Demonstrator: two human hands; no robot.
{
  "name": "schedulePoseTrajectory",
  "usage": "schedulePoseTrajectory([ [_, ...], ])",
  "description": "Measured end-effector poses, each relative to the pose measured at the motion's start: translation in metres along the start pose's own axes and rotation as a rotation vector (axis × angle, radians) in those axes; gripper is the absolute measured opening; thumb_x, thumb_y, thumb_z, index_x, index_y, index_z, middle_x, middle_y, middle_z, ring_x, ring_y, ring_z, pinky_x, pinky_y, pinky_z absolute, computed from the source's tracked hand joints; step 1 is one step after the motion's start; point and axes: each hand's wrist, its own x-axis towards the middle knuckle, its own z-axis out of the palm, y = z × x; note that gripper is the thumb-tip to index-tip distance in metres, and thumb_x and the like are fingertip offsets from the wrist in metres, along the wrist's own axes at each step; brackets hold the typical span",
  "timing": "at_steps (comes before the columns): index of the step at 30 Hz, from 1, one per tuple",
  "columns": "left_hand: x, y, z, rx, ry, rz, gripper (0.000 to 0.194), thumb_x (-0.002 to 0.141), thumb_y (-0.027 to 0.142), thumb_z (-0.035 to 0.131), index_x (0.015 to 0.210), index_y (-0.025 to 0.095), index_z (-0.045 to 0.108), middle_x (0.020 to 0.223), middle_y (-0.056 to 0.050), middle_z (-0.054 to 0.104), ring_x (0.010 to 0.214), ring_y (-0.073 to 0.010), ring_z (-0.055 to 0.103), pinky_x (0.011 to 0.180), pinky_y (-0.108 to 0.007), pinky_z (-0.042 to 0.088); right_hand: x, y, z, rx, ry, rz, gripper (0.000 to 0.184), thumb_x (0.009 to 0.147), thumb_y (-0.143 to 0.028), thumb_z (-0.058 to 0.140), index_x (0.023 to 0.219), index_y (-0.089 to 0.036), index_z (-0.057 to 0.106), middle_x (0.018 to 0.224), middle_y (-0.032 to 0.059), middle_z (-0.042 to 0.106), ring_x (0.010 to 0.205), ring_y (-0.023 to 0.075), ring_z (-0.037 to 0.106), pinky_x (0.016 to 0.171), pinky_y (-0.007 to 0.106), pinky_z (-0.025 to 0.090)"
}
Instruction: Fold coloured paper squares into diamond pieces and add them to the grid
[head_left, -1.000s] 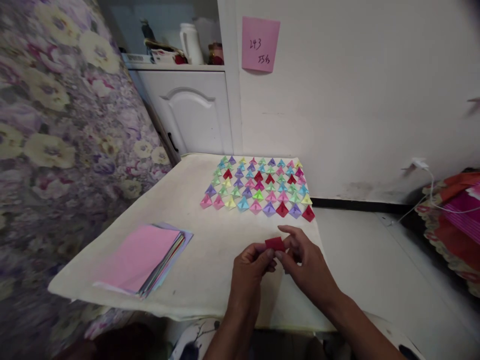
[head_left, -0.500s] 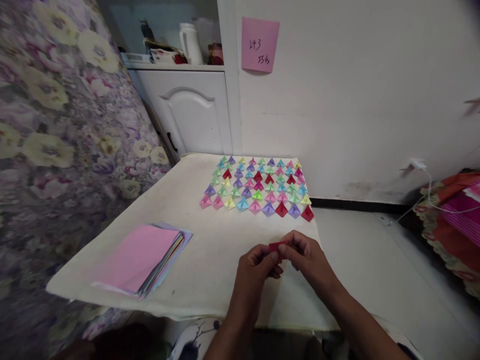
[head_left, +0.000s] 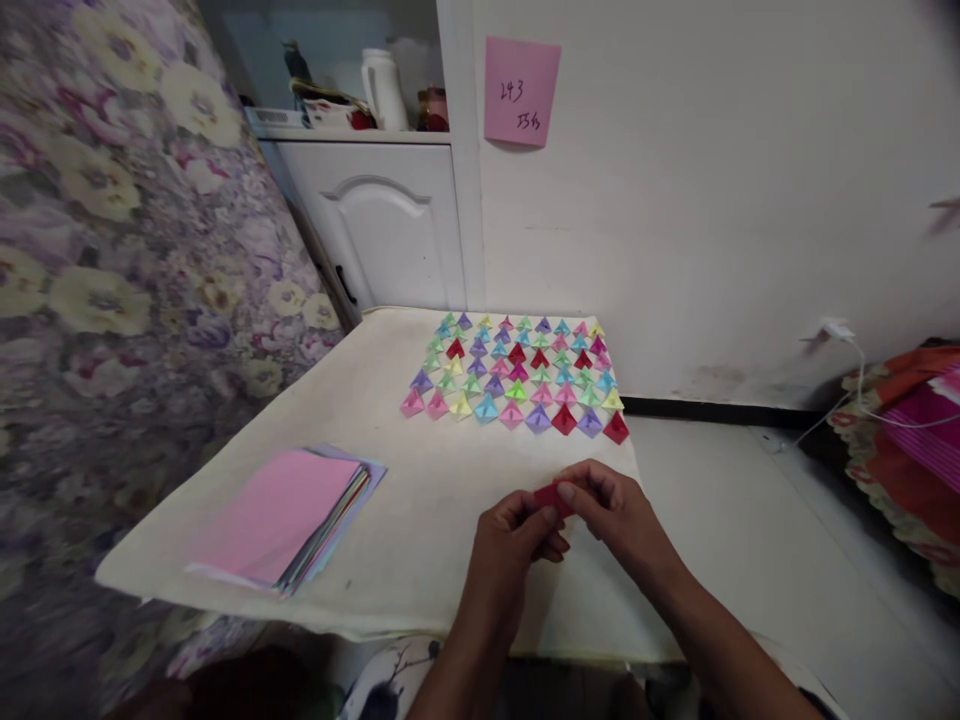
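A small folded piece of red paper (head_left: 551, 497) is pinched between both hands over the near right part of the table. My left hand (head_left: 516, 530) grips its left side with thumb and fingers, and my right hand (head_left: 606, 505) presses its thumb on the right side. My fingers cover part of the paper. Just beyond my hands lie rows of small folded paper pieces (head_left: 538, 417) in red, pink, purple, blue, green and yellow. A stack of coloured paper sheets (head_left: 289, 515), pink on top, rests on the left of the table.
The table (head_left: 405, 540) has a cream cover and stands against a white wall with a pink note (head_left: 522, 92). Behind it is a white cabinet (head_left: 382, 220) with a white jug (head_left: 385, 90) on its shelf. A floral curtain (head_left: 150, 280) hangs at left.
My right hand's fingers, spread around the paper a second ago, have closed on its right side. My left hand keeps its hold, shifted slightly. The paper rows and stack stay put.
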Motion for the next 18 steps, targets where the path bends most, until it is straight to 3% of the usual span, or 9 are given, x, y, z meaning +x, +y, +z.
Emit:
schedulePoseTrajectory([
  [6,0.0013,0.0009,-0.001,-0.065,0.037,-0.019,0.014,0.072,0.023,0.065,0.069,0.011,0.06,0.057,-0.001,0.061,0.047,-0.008,0.054,0.049,-0.019,0.042,0.0003,0.0039,-0.0066,-0.044,0.123,-0.03,0.019,0.081,-0.036,0.056,0.087,-0.018,0.06,0.06,-0.0045,0.047,0.05,0.0089,0.037,0.046,0.021,0.03],
  [18,0.0005,-0.0013,-0.0011,-0.054,0.029,-0.012,0.012,0.072,0.022,0.064,0.07,0.012,0.059,0.06,-0.001,0.061,0.048,-0.0084,0.054,0.048,-0.019,0.041,-0.0007,0.0068,-0.0018,-0.046,0.087,-0.048,0.01,0.077,-0.026,0.06,0.085,-0.019,0.061,0.063,-0.003,0.051,0.054,0.0102,0.041,0.051,0.023,0.032],
])
